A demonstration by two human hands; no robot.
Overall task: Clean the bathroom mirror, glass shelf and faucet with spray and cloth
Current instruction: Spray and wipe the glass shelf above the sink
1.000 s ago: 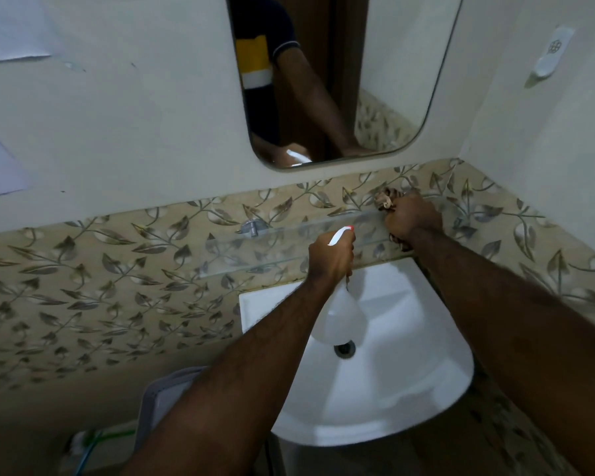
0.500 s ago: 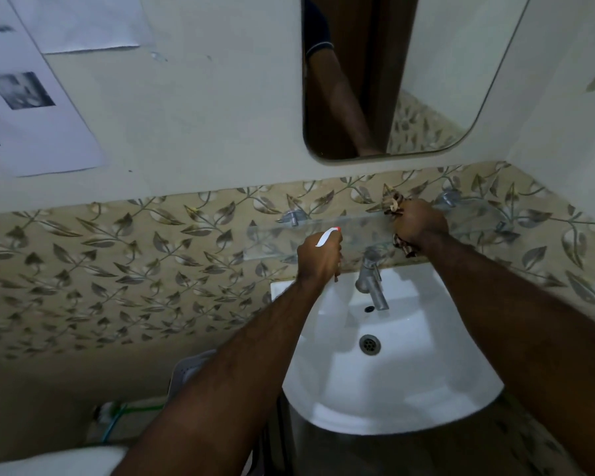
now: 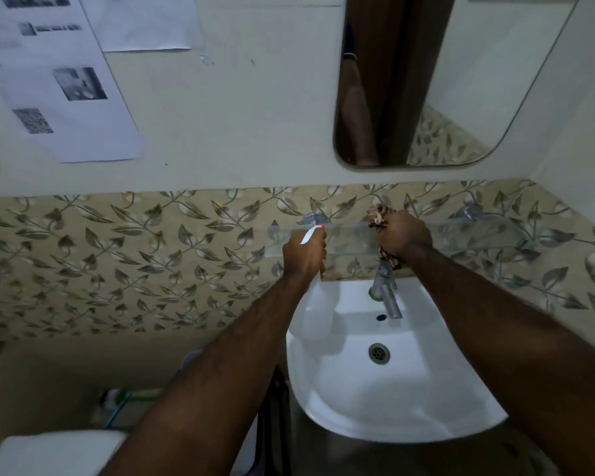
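- Glass shelf runs along the leaf-patterned tiles just above the faucet, held on metal brackets. Your right hand is curled round a bunched patterned cloth and presses it on the shelf near its middle.
- Your left hand grips the spray bottle by the neck, nozzle towards the shelf's left end, with the pale body hanging over the sink. Whether a finger is on the trigger cannot be told.
- You appear to be wiping the shelf. Press lightly, since glass on brackets may flex, and draw the cloth in long strokes from end to end, front edge included.
- Mist sparingly ahead of the cloth so drips do not run down the tiles.
- Mirror hangs above the shelf; in this dim light you cannot judge whether it is clean.
- Printed papers are stuck on the plain wall at upper left, so aim the spray away from them.
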